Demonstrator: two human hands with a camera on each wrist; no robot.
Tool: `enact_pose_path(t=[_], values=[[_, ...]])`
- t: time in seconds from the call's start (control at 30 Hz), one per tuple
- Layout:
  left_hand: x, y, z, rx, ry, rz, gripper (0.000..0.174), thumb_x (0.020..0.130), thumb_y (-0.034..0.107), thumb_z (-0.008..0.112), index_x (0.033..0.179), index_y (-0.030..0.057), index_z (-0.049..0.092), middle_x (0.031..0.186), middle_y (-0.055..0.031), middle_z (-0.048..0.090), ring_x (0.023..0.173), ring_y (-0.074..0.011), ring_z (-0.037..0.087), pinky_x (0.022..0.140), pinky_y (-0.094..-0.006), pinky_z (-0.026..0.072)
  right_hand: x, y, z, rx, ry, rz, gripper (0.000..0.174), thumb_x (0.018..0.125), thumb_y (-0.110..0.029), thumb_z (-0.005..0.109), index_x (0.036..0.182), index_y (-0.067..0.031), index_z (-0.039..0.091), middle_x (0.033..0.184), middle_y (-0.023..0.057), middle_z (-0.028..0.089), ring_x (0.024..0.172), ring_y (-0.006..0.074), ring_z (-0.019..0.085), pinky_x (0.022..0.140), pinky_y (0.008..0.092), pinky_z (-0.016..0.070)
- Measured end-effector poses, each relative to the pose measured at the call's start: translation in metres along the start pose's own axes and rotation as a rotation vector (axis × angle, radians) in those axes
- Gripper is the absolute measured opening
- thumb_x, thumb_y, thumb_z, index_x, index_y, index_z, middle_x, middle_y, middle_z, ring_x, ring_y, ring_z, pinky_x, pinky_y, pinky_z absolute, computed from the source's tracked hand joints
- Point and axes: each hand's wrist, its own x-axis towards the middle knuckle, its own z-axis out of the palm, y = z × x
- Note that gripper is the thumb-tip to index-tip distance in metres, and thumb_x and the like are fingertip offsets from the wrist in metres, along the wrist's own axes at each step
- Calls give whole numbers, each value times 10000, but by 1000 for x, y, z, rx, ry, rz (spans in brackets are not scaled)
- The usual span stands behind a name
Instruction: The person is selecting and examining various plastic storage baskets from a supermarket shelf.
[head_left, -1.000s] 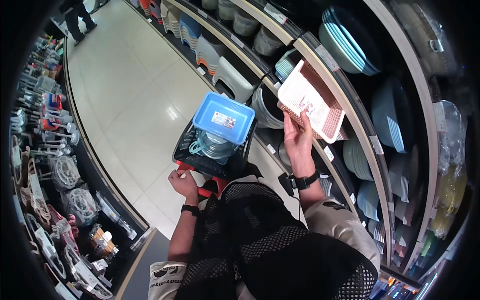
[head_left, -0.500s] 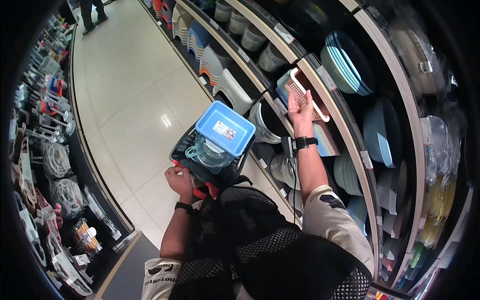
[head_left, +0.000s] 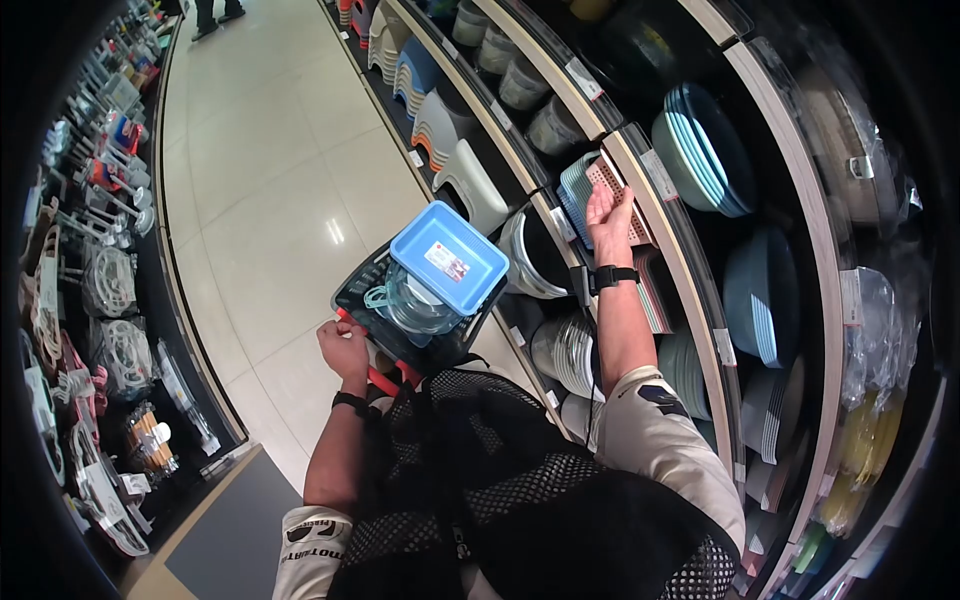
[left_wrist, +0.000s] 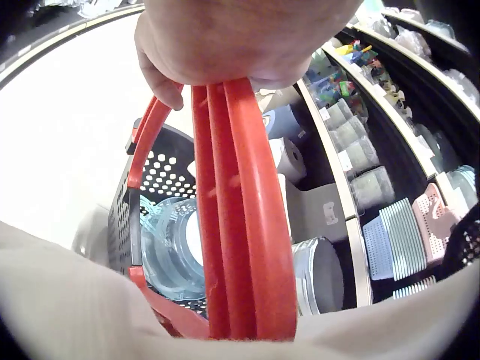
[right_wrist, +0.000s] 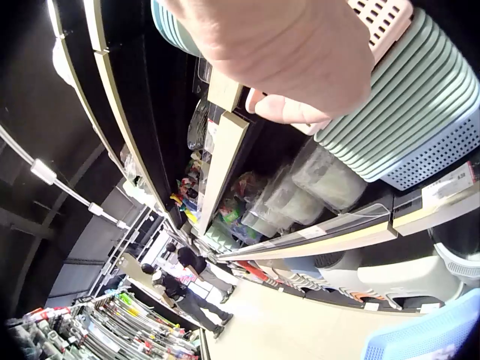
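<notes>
My left hand grips the red handle of a black shopping basket. A light-blue plastic basket with a label lies across its top. Beneath that sit clear bluish round plastic items. At the shelf my right hand holds a pink perforated basket, tilted on its side among stacked baskets. In the right wrist view the thumb lies along the pink rim, while the palm hides much of the basket. Green baskets and a blue one are stacked right beside it.
Shelves on the right carry nested bowls, blue basins and stools. Packaged goods hang from the left rack. A tiled aisle runs between them; people stand farther along it.
My right hand has carried the pink basket away from me onto the shelf, turning it from face-up to on its side against the stack. The left hand keeps hold of the red handle.
</notes>
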Motion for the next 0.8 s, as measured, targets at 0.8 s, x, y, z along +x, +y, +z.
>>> enact_pose_path(t=[0.8], values=[[6, -24, 15, 39, -21, -10, 128, 768, 86, 726, 817, 0, 644, 1035, -140, 613, 851, -269, 641, 841, -368, 514, -10, -41, -59, -1939, -108, -541, 604, 818, -405, 743, 1216, 23, 589, 1099, 286, 662, 1069, 423, 626, 905, 492, 496]])
